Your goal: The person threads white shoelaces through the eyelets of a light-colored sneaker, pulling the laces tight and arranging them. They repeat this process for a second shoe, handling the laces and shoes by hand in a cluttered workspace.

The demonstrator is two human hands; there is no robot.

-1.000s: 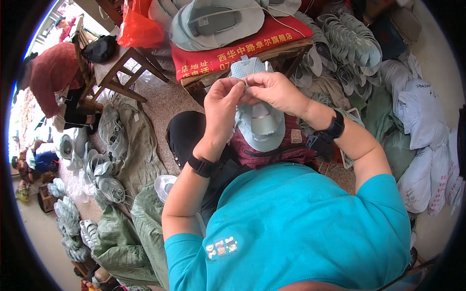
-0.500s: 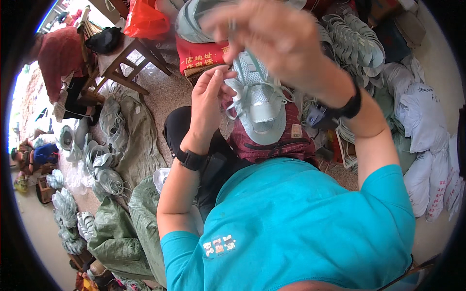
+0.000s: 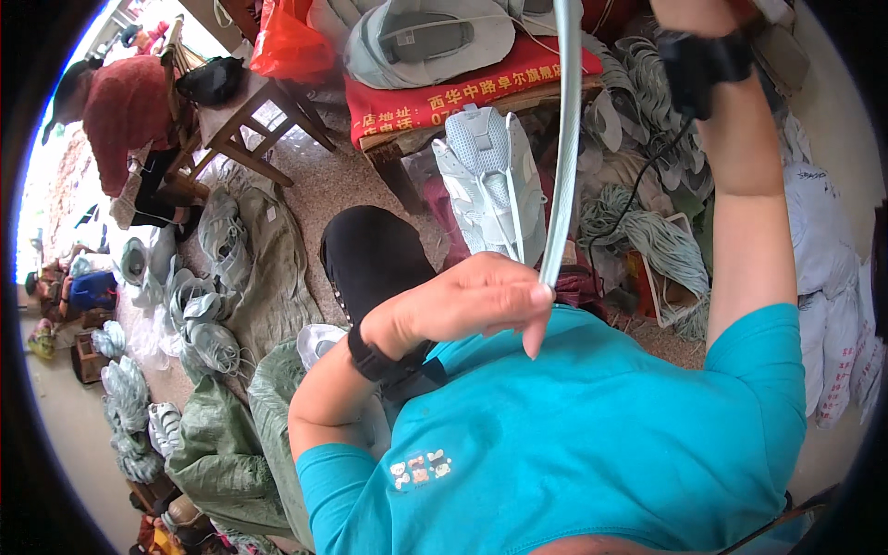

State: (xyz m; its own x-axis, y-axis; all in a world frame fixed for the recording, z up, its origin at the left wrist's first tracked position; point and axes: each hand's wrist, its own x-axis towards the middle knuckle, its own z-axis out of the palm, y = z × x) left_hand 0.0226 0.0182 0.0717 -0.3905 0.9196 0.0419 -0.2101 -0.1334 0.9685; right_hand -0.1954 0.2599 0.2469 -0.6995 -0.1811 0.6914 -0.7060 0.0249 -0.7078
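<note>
A pale grey-green shoelace [image 3: 563,139] runs stretched and near upright, from my left hand [image 3: 481,301] up past the top edge of the picture. My left thumb and fingers pinch its lower end in front of my chest. Only the base of my right hand [image 3: 698,13] shows at the top right; its fingers are out of the picture, so I cannot tell what they hold. Behind the lace, a pale grey-green sneaker [image 3: 481,176] rests over my lap with its tongue away from me. My left hand hides its near end.
More shoes [image 3: 430,42] lie on a red-covered wooden bench [image 3: 481,96] ahead. A bundle of laces [image 3: 647,236] fills a box at right, by white sacks [image 3: 805,250]. At left are a wooden stool [image 3: 245,111], several shoes [image 3: 222,236], green sacks [image 3: 222,435] and a seated person [image 3: 125,120].
My right hand has swung up and right, almost out of the picture. My left hand has come down and right, toward my chest, with the lace drawn taut. The bow-like loops on the sneaker no longer show.
</note>
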